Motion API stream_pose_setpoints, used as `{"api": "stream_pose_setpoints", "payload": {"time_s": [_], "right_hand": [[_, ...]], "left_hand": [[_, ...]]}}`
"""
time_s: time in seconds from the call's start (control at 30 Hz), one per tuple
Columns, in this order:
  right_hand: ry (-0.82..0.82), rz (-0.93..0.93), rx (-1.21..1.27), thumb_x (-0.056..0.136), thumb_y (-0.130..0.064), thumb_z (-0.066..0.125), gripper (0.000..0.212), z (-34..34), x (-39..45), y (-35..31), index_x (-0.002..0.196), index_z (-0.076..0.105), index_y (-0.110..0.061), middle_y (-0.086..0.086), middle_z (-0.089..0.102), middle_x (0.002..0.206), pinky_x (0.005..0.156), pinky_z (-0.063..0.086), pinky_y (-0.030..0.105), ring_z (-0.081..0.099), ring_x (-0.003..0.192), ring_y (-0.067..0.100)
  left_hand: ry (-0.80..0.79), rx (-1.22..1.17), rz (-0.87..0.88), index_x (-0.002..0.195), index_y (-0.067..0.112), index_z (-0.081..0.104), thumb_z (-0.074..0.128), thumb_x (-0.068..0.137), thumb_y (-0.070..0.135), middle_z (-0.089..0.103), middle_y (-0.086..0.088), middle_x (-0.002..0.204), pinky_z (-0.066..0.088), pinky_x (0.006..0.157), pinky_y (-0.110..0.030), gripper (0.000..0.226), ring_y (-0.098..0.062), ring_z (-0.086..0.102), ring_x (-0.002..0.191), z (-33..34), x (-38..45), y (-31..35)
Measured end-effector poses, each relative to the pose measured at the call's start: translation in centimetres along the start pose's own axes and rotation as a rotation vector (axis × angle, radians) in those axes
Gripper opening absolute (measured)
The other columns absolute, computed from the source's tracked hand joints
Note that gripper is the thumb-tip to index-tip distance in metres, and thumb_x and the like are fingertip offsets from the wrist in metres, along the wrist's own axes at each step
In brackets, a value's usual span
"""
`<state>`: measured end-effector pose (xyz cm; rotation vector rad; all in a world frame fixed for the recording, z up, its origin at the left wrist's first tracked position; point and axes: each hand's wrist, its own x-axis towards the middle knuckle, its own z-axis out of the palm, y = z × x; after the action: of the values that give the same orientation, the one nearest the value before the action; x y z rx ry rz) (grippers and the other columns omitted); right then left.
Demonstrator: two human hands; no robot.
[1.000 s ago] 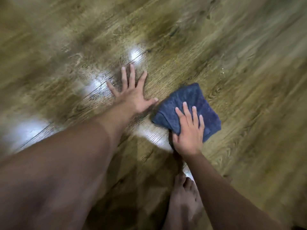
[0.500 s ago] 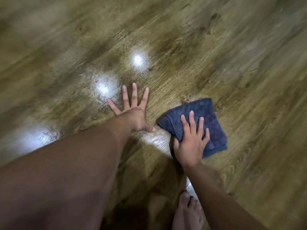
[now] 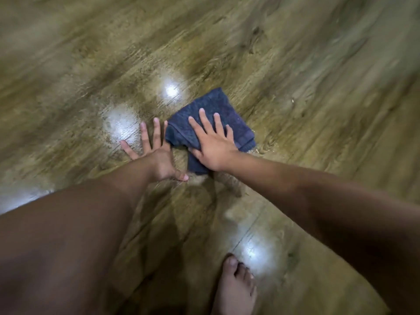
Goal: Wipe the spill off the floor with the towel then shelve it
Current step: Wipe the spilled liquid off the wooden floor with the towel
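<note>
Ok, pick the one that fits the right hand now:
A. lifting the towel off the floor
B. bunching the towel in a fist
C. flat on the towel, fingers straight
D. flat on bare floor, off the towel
C: the right hand lies flat with straight fingers on the towel, which lies on the floor.

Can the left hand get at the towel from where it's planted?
Probably yes. The left hand lies flat on the floor right beside the towel, with nothing between them; only the right hand pressing on top takes up part of the cloth.
</note>
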<state>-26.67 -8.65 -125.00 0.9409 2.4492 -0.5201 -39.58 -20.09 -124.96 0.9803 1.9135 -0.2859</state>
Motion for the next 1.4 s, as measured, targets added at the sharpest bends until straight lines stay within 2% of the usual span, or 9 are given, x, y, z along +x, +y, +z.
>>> {"api": "stream_pose_setpoints", "payload": {"time_s": [0.17, 0.27, 0.43, 0.6, 0.77, 0.87, 1.13, 1.23, 1.4], "right_hand": [[-0.054, -0.042, -0.022, 0.095, -0.061, 0.048, 0.09, -0.8, -0.2, 0.4, 0.159, -0.008, -0.034, -0.002, -0.025, 0.165, 0.118, 0.003, 0.063, -0.017, 0.152, 0.037], [0.109, -0.002, -0.002, 0.097, -0.054, 0.049, 0.085, 1.9, -0.4, -0.3, 0.16, -0.004, -0.031, 0.0, -0.021, 0.166, 0.119, -0.002, 0.064, -0.019, 0.151, 0.037], [0.28, 0.007, -0.027, 0.093, -0.039, 0.059, 0.082, 3.8, -1.4, 0.1, 0.16, 0.013, -0.029, -0.002, -0.006, 0.169, 0.122, 0.002, 0.058, -0.009, 0.154, 0.032], [0.315, -0.07, -0.075, 0.085, -0.038, 0.062, 0.081, 7.0, -7.5, 6.4, 0.156, 0.027, -0.027, -0.003, 0.009, 0.169, 0.124, 0.006, 0.052, 0.004, 0.155, 0.028], [0.286, 0.038, -0.046, 0.073, -0.039, 0.05, 0.084, 10.7, -17.2, 15.1, 0.154, 0.029, -0.028, 0.0, 0.019, 0.167, 0.116, 0.022, 0.061, 0.012, 0.155, 0.028], [0.282, 0.103, -0.028, 0.074, -0.04, 0.049, 0.081, 11.1, -18.6, 16.4, 0.152, 0.033, -0.028, 0.0, 0.021, 0.166, 0.116, 0.021, 0.06, 0.013, 0.155, 0.029], [0.287, 0.056, -0.036, 0.082, -0.046, 0.039, 0.077, 7.2, -10.7, 10.4, 0.156, 0.029, -0.024, 0.002, 0.009, 0.169, 0.119, 0.011, 0.061, 0.002, 0.154, 0.035], [0.251, -0.02, -0.066, 0.091, -0.043, 0.052, 0.077, 4.4, -4.9, 6.2, 0.159, 0.019, -0.026, 0.001, -0.001, 0.169, 0.121, 0.002, 0.06, -0.006, 0.154, 0.036], [0.246, -0.096, -0.085, 0.095, -0.038, 0.057, 0.076, 1.2, 1.9, 0.5, 0.159, 0.017, -0.028, -0.001, -0.004, 0.169, 0.121, 0.001, 0.06, -0.008, 0.154, 0.035]], "left_hand": [[-0.007, -0.01, -0.009, 0.152, 0.031, -0.031, 0.082, 0.053, 0.075, -0.063, 0.005, 0.139, -0.015, 0.1, -0.082, 0.157, -0.028, -0.059, 0.126, -0.2, -0.3, 0.2], [-0.003, -0.002, -0.009, 0.154, 0.031, -0.028, 0.082, 0.052, 0.076, -0.063, 0.007, 0.139, -0.019, 0.1, -0.08, 0.157, -0.027, -0.059, 0.126, -0.2, -0.2, 0.3], [0.019, -0.029, 0.007, 0.146, 0.034, -0.041, 0.084, 0.051, 0.074, -0.064, 0.009, 0.137, -0.021, 0.101, -0.078, 0.161, -0.025, -0.059, 0.126, -0.1, -0.5, 0.3], [0.034, -0.047, 0.01, 0.142, 0.035, -0.044, 0.086, 0.053, 0.07, -0.061, 0.011, 0.14, -0.023, 0.101, -0.077, 0.162, -0.023, -0.058, 0.128, -0.2, -0.9, 0.5], [0.031, -0.071, 0.028, 0.142, 0.038, -0.044, 0.086, 0.053, 0.069, -0.06, 0.012, 0.141, -0.026, 0.099, -0.074, 0.161, -0.021, -0.059, 0.126, 0.0, -0.8, 0.3], [0.032, -0.06, 0.024, 0.142, 0.037, -0.044, 0.086, 0.054, 0.069, -0.061, 0.011, 0.14, -0.026, 0.098, -0.074, 0.16, -0.023, -0.059, 0.126, 0.1, -0.5, 0.2], [0.043, -0.044, 0.011, 0.14, 0.036, -0.047, 0.085, 0.054, 0.07, -0.064, 0.011, 0.136, -0.023, 0.1, -0.077, 0.161, -0.025, -0.058, 0.127, 0.1, -0.4, 0.4], [0.055, -0.024, 0.009, 0.14, 0.035, -0.046, 0.084, 0.053, 0.071, -0.063, 0.01, 0.137, -0.021, 0.101, -0.078, 0.162, -0.026, -0.057, 0.128, 0.2, -0.3, 0.5], [0.057, -0.001, -0.019, 0.153, 0.035, -0.027, 0.086, 0.049, 0.072, -0.061, 0.011, 0.139, -0.021, 0.102, -0.075, 0.158, -0.025, -0.054, 0.133, 0.4, -0.3, 0.7]]}}
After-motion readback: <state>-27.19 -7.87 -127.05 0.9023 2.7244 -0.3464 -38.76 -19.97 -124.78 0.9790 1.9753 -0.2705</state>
